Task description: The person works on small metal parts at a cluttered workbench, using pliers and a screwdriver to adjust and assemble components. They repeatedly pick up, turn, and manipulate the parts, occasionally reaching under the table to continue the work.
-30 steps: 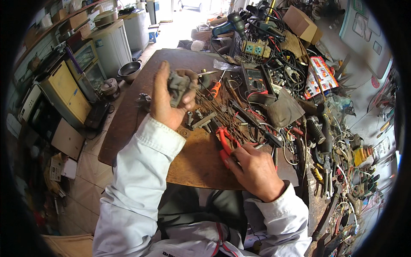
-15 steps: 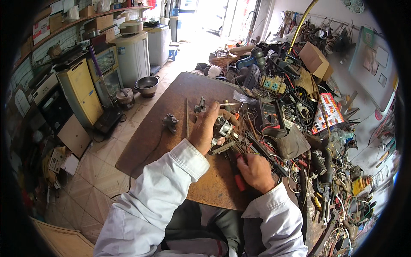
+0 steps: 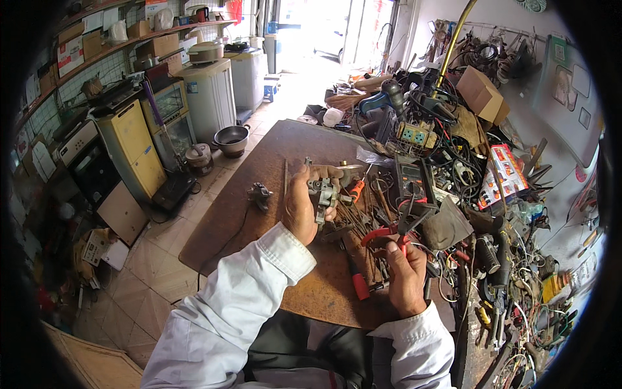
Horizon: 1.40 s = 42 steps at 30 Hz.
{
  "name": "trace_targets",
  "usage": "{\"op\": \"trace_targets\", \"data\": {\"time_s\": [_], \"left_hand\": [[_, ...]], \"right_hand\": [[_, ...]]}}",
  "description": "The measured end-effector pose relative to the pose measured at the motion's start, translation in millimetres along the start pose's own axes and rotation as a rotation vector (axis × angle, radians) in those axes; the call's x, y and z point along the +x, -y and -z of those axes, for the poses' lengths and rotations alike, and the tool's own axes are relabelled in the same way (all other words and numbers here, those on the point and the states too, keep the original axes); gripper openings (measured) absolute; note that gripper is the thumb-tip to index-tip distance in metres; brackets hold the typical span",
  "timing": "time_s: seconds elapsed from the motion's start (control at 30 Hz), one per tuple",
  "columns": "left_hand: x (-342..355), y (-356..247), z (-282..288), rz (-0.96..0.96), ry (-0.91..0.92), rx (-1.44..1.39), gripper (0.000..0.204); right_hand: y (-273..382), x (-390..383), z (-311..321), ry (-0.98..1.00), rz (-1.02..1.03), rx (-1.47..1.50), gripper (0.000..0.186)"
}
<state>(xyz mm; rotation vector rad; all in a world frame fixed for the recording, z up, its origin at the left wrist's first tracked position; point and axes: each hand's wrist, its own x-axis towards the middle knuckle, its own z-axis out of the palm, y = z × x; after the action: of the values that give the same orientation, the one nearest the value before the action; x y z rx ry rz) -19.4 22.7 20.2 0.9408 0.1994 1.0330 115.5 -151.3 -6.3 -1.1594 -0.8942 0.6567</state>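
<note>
Your left hand [image 3: 299, 207] is closed around a grey metal part [image 3: 322, 193], holding it up over the brown table [image 3: 272, 146], fingers curled behind it. Your right hand [image 3: 407, 277] grips red-handled pliers [image 3: 381, 236] near the table's right side, their handles spread and their tips pointing away from you. So far, as I judge it, both part and tool are in hand, but the pliers are apart from the part, so no work between the two is under way at this moment. The part looks like an assembled lump; I cannot tell whether anything has been taken off it. A separate dark metal piece [image 3: 260, 196] lies to your left, untouched, and nothing shows whether it belongs with yours. A red-handled tool [image 3: 360, 286] and thin rods [image 3: 368, 211] also lie between your hands, unheld.
</note>
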Motion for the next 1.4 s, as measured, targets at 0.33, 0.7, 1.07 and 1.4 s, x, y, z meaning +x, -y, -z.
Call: {"op": "trace_targets", "data": {"time_s": [0.33, 0.7, 1.07, 1.4], "left_hand": [[-3, 3, -2, 0.054, -0.024, -0.072, 0.053], [-1, 3, 15, 0.491, 0.186, -0.355, 0.056], [-5, 6, 9, 0.615, 0.131, -0.313, 0.056], [-7, -3, -4, 0.295, 0.073, -0.017, 0.057]], "right_hand": [[3, 12, -17, 0.099, 0.184, -0.437, 0.015], [-12, 53, 12, -0.173, 1.083, -1.265, 0.025], [-17, 51, 14, -0.203, 1.195, -1.326, 0.017], [-14, 42, 6, -0.133, 0.937, -1.206, 0.02]]}}
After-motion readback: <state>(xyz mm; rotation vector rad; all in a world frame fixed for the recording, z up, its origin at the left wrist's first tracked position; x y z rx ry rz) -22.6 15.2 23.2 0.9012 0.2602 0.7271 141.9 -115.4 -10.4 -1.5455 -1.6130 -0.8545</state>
